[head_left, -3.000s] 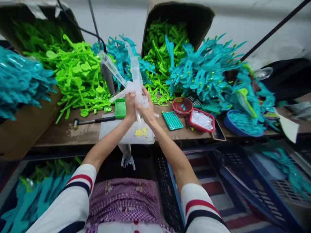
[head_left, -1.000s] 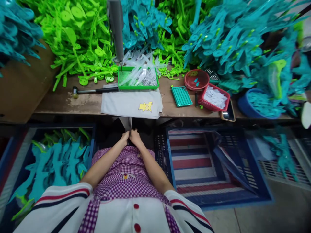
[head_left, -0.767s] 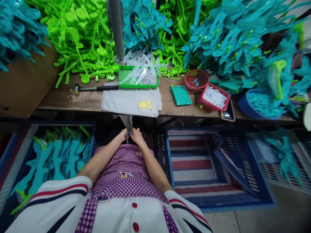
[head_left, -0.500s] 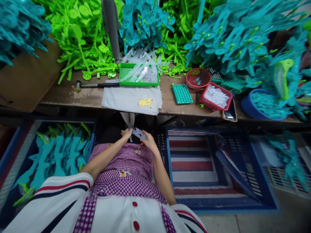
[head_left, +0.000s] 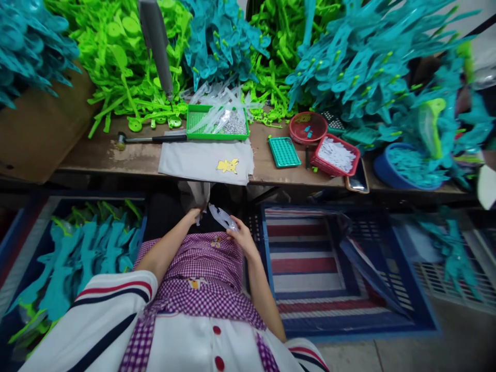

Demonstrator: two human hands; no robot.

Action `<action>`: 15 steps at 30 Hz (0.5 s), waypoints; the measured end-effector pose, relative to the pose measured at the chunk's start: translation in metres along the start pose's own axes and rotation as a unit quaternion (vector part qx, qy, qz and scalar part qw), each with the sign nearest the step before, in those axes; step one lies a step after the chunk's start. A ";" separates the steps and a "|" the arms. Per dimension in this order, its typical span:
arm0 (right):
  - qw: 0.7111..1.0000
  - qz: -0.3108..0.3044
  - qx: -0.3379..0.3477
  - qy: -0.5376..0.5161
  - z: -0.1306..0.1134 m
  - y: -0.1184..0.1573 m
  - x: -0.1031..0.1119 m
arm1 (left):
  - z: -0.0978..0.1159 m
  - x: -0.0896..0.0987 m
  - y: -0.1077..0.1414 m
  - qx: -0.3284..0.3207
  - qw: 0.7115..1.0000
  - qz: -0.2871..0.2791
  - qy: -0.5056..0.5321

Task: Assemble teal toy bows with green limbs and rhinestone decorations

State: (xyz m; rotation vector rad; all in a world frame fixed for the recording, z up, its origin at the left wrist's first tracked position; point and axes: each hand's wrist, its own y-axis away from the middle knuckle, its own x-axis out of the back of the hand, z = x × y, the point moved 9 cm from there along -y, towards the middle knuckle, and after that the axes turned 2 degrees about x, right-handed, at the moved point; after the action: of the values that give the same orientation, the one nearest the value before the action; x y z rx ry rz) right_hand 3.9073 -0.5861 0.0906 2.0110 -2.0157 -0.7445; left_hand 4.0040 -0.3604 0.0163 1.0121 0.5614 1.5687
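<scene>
Over the lap, my right hand pinches one end of a curved, clear plastic piece with dark spots or gaps along it. The piece's far end points toward my left hand, apart from it. My left hand's fingers are closed at a pale grey strip hanging under the table edge; a bit of pale material shows below the fingers, and what exactly they grip is partly hidden. A folded grey cloth with a yellow cartoon figure lies on the table edge above both hands.
On the table are a hammer, a green tray of small metal parts and clear strips, a red basket of white pieces and a phone. Crates flank me: teal parts left, a striped lining right. Green and teal heaps stand behind.
My hands have moved apart: the left shifted slightly left, the right slightly right and down. The clear piece has left the left fingers and stays in the right hand. The view has shifted slightly.
</scene>
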 end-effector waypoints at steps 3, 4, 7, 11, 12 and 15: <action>0.991 0.030 0.016 -0.128 -0.023 0.029 0.026 | -0.003 0.001 0.002 0.024 0.999 0.003 -0.027; 0.986 0.035 0.029 -0.158 -0.035 0.036 0.031 | -0.001 0.000 0.002 0.026 0.999 0.003 -0.036; 0.969 0.045 0.083 -0.227 -0.082 0.039 0.038 | 0.011 -0.003 0.004 0.013 0.998 0.012 -0.060; 0.947 0.056 0.182 -0.259 -0.162 0.002 0.037 | 0.024 -0.006 0.011 -0.021 0.996 0.031 -0.075; 0.942 0.062 0.209 -0.255 -0.185 -0.014 0.036 | 0.025 -0.006 0.013 -0.027 0.996 0.030 -0.075; 0.926 0.086 0.297 -0.216 -0.264 -0.076 0.028 | 0.026 -0.005 0.023 -0.039 0.997 0.009 -0.066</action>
State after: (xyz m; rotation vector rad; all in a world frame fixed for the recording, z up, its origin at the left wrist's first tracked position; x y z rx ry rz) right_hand 4.0984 -0.6647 0.2744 2.0324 -2.9260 -0.6303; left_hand 4.0128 -0.3752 0.0468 1.0561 0.3969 1.5156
